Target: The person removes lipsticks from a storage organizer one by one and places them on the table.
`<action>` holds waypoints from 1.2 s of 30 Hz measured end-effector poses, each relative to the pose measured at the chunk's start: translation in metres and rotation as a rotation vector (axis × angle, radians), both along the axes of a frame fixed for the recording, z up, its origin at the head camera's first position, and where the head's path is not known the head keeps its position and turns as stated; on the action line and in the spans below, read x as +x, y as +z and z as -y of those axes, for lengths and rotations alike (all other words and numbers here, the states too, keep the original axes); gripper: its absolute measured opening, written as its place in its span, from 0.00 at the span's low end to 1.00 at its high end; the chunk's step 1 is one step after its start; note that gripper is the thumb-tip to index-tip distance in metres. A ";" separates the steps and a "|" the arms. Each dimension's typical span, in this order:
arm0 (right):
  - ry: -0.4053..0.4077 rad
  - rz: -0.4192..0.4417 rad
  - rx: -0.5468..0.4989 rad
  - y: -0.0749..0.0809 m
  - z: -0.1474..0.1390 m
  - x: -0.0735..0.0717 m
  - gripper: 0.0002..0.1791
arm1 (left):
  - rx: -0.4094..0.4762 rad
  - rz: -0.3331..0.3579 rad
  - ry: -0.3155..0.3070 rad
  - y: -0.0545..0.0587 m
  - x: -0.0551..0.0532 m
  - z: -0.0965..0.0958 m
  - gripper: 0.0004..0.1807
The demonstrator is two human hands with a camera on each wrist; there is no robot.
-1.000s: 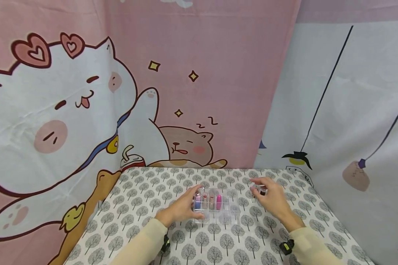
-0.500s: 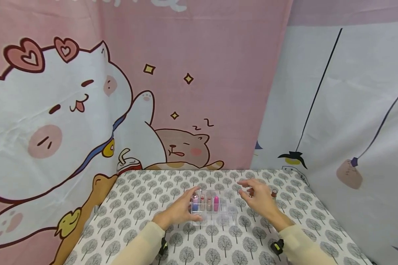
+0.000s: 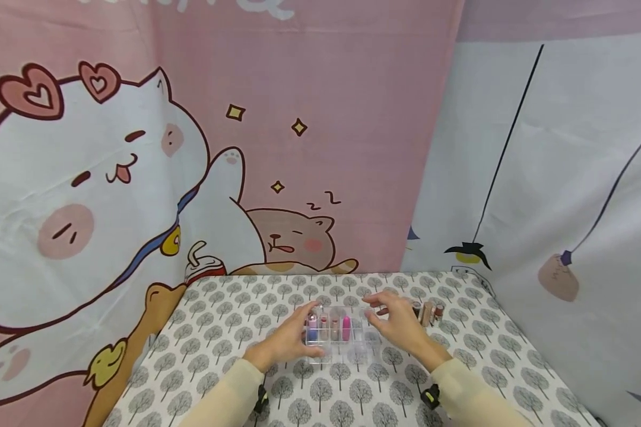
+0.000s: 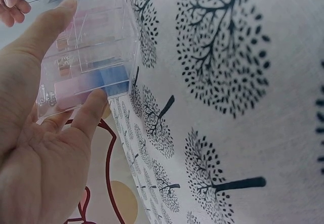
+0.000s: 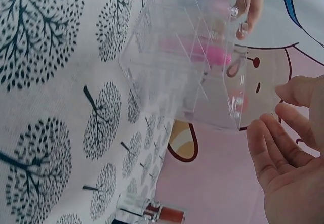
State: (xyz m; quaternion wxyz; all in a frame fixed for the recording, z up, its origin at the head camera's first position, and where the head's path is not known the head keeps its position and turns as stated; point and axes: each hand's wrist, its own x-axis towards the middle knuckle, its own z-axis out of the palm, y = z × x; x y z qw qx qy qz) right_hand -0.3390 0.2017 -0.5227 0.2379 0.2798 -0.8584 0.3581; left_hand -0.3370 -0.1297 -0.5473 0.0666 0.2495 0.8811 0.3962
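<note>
From my remote station I note the left hand spread across one end of the clear case, thumb at the near corner and fingers at the far one, holding it between them. The case rests on the table, filling most of the gap between both hands. Closest to the left fingers I log a pink-and-blue tube; next, toward the right fingers, two tubes with red parts, then a bright pink tube. The right hand is near the opposite end; its fingers are curved, moderately apart from the thumb, with nothing visible between. Several small tubes stand just beyond its back, away from the case.
</note>
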 end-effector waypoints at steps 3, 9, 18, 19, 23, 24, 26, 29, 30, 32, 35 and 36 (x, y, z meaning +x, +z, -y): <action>0.013 0.038 0.013 -0.001 0.008 -0.001 0.16 | -0.020 -0.022 0.013 0.001 0.001 0.003 0.70; 0.023 0.107 0.015 -0.003 0.019 0.000 0.16 | 0.007 -0.004 -0.006 0.003 0.000 0.002 0.71; 0.032 0.164 0.064 -0.004 0.028 -0.004 0.16 | 0.032 0.002 -0.015 0.005 0.001 -0.001 0.70; 0.031 0.166 0.069 -0.004 0.029 -0.005 0.16 | 0.028 -0.001 -0.015 0.005 0.000 -0.001 0.70; 0.040 0.161 0.072 -0.007 0.032 -0.006 0.16 | 0.027 -0.002 -0.019 0.004 0.000 -0.001 0.71; 0.043 0.160 0.071 -0.008 0.033 -0.007 0.16 | 0.025 -0.001 -0.018 0.004 0.000 -0.001 0.71; 0.049 0.160 0.073 -0.010 0.034 -0.007 0.16 | 0.029 0.001 -0.018 0.003 0.001 -0.001 0.71; 0.040 0.163 0.082 -0.012 0.036 -0.007 0.16 | 0.024 0.002 -0.012 0.004 0.002 -0.001 0.71; 0.032 0.164 0.086 -0.012 0.036 -0.008 0.16 | 0.026 0.002 -0.010 0.004 0.003 -0.001 0.71; 0.020 0.170 0.090 -0.013 0.037 -0.008 0.16 | 0.028 0.006 -0.009 0.004 0.003 -0.001 0.71; 0.015 0.168 0.104 -0.015 0.037 -0.009 0.16 | 0.034 0.009 -0.009 0.004 0.003 -0.001 0.71; 0.017 0.164 0.109 -0.016 0.037 -0.010 0.16 | 0.036 0.010 -0.009 0.004 0.004 -0.002 0.71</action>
